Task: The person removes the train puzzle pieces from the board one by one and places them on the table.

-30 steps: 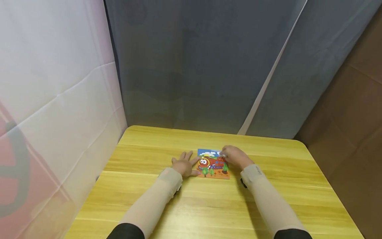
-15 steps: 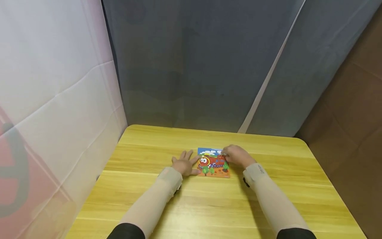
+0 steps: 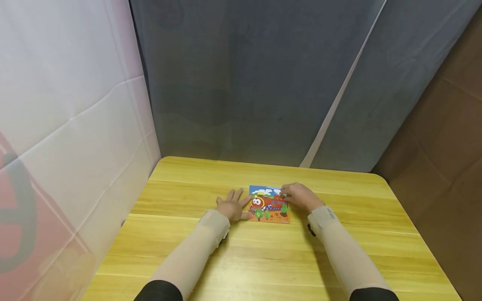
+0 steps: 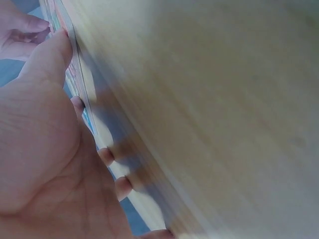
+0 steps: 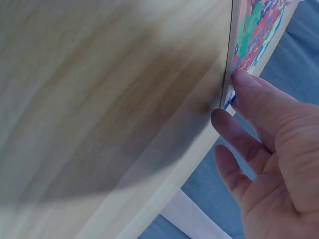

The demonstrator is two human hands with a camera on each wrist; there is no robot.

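While the puzzle point(image 3: 269, 205) lies flat mid-table point(image 3: 263, 259), the left hand point(image 3: 233, 205) rests spread and relaxed at its nine o'clock edge, thumb touching; the right hand point(image 3: 299, 196), at three o'clock, presses fingertips point(image 5: 244, 79) on its edge, grasping nothing.

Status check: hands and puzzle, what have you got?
Left hand flat, fingers spread, against puzzle left edge. Right hand fingertips on puzzle's right side. Puzzle flat on table. Nothing in the way.
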